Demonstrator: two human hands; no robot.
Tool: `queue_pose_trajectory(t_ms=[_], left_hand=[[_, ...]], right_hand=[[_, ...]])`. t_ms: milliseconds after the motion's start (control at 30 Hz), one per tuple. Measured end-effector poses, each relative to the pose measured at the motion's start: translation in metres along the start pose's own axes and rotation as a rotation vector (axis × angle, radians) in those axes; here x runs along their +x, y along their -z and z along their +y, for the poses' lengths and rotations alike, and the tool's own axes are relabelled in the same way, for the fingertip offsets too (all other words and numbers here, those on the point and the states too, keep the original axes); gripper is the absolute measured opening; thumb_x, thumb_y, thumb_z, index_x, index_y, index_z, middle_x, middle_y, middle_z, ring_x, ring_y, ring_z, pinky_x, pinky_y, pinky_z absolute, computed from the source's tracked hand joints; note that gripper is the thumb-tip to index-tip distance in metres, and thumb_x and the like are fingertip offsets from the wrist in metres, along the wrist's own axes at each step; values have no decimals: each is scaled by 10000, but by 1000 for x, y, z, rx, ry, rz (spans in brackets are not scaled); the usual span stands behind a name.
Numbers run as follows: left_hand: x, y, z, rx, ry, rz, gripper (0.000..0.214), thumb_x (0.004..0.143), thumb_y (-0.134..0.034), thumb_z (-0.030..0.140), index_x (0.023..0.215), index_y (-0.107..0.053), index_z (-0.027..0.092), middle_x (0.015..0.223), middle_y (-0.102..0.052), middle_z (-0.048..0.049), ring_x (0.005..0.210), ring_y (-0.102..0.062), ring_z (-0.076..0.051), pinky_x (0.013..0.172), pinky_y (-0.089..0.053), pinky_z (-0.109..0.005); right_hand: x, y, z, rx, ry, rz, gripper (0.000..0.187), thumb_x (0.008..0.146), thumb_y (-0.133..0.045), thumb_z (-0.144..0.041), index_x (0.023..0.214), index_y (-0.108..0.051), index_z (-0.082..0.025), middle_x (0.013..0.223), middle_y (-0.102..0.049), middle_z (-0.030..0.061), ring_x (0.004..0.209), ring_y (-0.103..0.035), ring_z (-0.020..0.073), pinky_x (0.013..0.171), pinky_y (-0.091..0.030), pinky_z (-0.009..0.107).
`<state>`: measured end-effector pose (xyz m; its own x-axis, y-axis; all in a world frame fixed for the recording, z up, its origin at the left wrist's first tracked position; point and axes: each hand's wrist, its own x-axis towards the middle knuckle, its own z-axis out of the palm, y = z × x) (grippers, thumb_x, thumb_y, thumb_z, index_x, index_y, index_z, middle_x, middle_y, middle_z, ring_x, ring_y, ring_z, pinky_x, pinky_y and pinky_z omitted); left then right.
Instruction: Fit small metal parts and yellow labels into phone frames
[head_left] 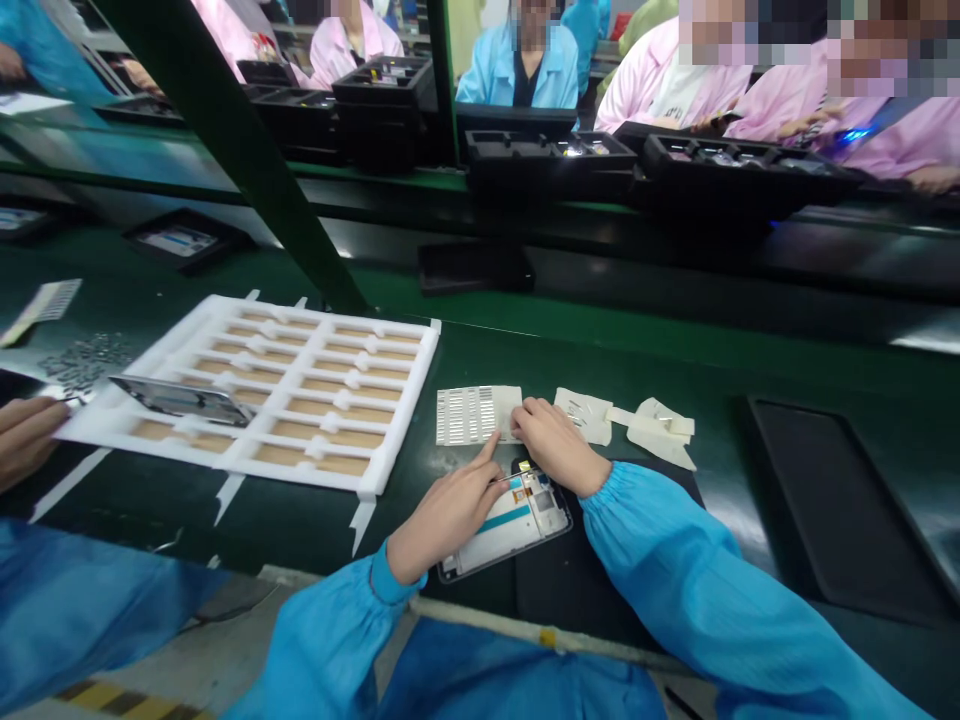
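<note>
A phone frame (495, 535) lies tilted on the bench, its inner side up with blue strips and a small circuit part. Above it my left hand (450, 512) reaches in, index finger stretched to the edge of a sheet of small silver strips (466, 417). A thin metal tool (516, 474), like tweezers, sticks out from its curled fingers. My right hand (561, 445) has its fingertips pinched together at the sheet's right end; what is between them is hidden. Beside it lies a crumpled piece of backing paper (592, 412) with loose strips.
To the left stands a white foam tray (409, 400), a phone frame (184, 400) leaning in it. A co-worker's hand (26, 440) is at its left. A black mat (581, 590) lies under the phone frame; a black tray (840, 500) sits right. A green post (247, 150) slants across.
</note>
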<state>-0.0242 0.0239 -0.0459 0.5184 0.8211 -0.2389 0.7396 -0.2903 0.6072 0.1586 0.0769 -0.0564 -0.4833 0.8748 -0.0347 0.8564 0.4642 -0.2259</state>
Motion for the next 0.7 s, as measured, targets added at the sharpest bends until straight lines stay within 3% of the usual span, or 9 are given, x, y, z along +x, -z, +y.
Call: queue_pose_trajectory(t_ms=[300, 567, 700], left_hand=[[1, 1, -1, -13, 21, -24, 282, 1023, -354, 365, 851, -527, 224, 1591, -309, -54, 1158, -643, -296, 873, -494, -368], [1, 1, -1, -20, 24, -40, 292, 1021, -356, 381, 844, -526, 223, 1600, -283, -57, 1121, -663, -290, 854, -490, -361], [0, 1, 0, -22, 3, -11, 281, 1019, -362, 367, 860, -544, 224, 1575, -341, -83, 1153, -649, -290, 870, -496, -365]], right_hand=[[7, -1, 17, 118, -16, -5, 113, 980, -481, -169, 937, -583, -186, 931, -631, 35, 887, -567, 173, 764, -378, 281], [-2, -1, -1, 166, -57, 52, 130, 938, -465, -99, 908, -583, -146, 1018, -606, 138, 984, -516, 260, 850, -368, 380], [-4, -10, 3, 323, -108, 131, 95, 933, -486, -129, 875, -548, -171, 982, -590, 103, 949, -530, 235, 859, -404, 379]])
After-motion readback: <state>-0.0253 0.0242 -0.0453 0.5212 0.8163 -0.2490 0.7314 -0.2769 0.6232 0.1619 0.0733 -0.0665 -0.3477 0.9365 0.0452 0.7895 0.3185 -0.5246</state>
